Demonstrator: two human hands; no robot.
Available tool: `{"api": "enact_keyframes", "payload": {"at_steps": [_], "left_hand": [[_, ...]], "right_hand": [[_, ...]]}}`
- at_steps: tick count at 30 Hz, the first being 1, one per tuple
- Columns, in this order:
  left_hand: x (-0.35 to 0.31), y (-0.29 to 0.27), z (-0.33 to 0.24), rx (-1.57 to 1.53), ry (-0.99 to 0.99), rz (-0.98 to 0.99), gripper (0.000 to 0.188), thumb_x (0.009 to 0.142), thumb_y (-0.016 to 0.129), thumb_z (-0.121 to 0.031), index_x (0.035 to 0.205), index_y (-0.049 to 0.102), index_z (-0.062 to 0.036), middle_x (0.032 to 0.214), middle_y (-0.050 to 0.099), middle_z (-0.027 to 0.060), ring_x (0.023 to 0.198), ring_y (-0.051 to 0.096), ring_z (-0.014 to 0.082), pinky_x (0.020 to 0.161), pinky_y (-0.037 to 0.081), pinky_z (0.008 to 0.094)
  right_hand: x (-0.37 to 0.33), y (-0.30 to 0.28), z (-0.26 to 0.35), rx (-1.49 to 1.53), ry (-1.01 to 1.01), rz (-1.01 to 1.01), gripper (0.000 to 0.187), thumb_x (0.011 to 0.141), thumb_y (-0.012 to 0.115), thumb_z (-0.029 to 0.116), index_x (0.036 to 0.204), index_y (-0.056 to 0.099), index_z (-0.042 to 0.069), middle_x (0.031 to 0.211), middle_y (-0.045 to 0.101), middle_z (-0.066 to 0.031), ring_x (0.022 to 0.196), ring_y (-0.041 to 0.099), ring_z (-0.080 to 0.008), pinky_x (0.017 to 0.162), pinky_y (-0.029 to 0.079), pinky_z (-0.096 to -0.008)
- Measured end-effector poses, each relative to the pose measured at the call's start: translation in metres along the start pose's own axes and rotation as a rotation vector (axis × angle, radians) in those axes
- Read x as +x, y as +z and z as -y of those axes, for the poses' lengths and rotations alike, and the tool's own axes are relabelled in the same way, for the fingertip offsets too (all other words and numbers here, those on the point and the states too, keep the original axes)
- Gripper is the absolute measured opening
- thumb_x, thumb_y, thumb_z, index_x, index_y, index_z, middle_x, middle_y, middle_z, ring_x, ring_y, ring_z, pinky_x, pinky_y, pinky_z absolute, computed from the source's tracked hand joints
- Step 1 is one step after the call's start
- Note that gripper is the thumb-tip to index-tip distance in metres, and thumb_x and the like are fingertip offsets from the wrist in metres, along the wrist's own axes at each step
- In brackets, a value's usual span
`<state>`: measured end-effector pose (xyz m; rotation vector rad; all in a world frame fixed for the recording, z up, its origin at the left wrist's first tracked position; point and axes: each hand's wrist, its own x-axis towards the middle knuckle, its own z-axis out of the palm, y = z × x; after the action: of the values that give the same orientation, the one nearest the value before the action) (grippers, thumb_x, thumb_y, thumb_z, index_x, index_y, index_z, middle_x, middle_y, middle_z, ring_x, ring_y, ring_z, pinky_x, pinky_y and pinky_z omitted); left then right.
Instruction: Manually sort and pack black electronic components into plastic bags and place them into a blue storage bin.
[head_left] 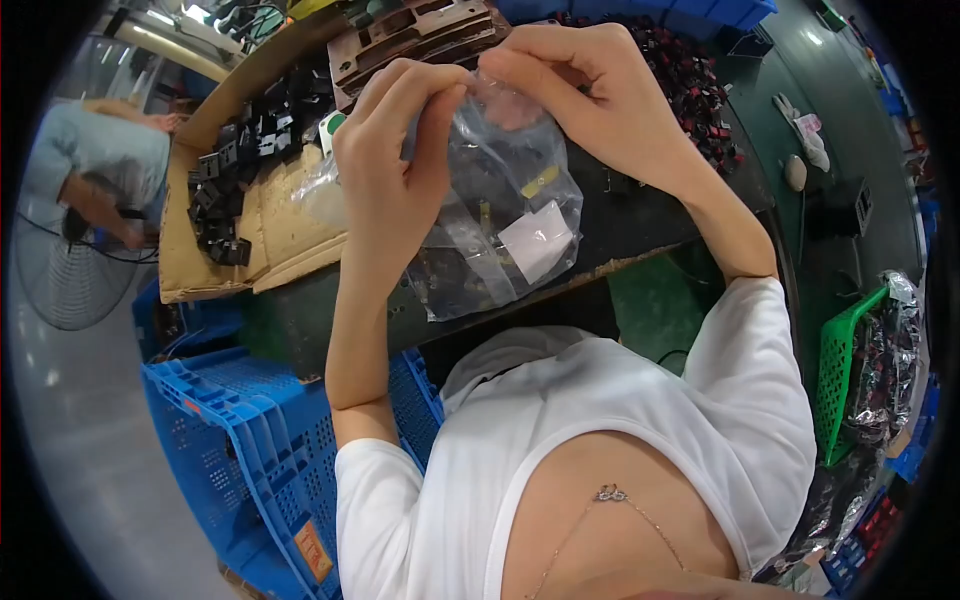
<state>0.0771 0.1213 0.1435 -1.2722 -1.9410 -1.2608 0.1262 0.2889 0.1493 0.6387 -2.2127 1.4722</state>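
While hands (pixel 395 140) (pixel 612 100) pinch, clear bag (pixel 462 215), wrinkled, white label (pixel 538 243)

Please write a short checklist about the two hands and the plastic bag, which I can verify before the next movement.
1. Left hand has a hold on the clear plastic bag: ok, thumb and fingers pinch its top.
2. Right hand has a hold too: ok, it pinches the top close beside the left.
3. Bag's mouth open or closed: cannot tell, the fingers cover it.
4. White slip present: ok, it shows at the bag's lower right; inside or outside, cannot tell.
5. Bag fully supported by the dark workbench: cannot tell, its lower end reaches the front edge.
6. Black parts inside the cardboard box: ok, they lie at its left.
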Motion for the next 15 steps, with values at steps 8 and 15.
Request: {"api": "enact_keyframes", "payload": {"at_steps": [8, 15], "left_hand": [[0.000, -0.002, -0.011, -0.104, -0.092, 0.093, 0.012, 0.076, 0.051, 0.009, 0.083, 0.055, 0.0009, 0.069, 0.050, 0.0085, 0.059, 0.047, 0.0175, 0.054, 0.038, 0.0227], [0.000, -0.001, -0.008, -0.211, -0.149, 0.076, 0.008, 0.078, 0.049, 0.008, 0.083, 0.053, 0.0022, 0.069, 0.048, 0.0056, 0.061, 0.045, 0.0120, 0.054, 0.035, 0.0207]], "right_hand": [[0.018, -0.034, 0.040, -0.199, -0.079, 0.280, 0.016, 0.079, 0.059, 0.016, 0.077, 0.055, 0.001, 0.067, 0.054, -0.0120, 0.060, 0.053, -0.0296, 0.054, 0.042, -0.0327], [0.022, -0.026, 0.049, -0.922, -0.585, 0.249, 0.013, 0.078, 0.056, 0.009, 0.087, 0.051, 0.002, 0.083, 0.050, -0.0124, 0.084, 0.050, -0.0310, 0.071, 0.042, -0.0383]]}}
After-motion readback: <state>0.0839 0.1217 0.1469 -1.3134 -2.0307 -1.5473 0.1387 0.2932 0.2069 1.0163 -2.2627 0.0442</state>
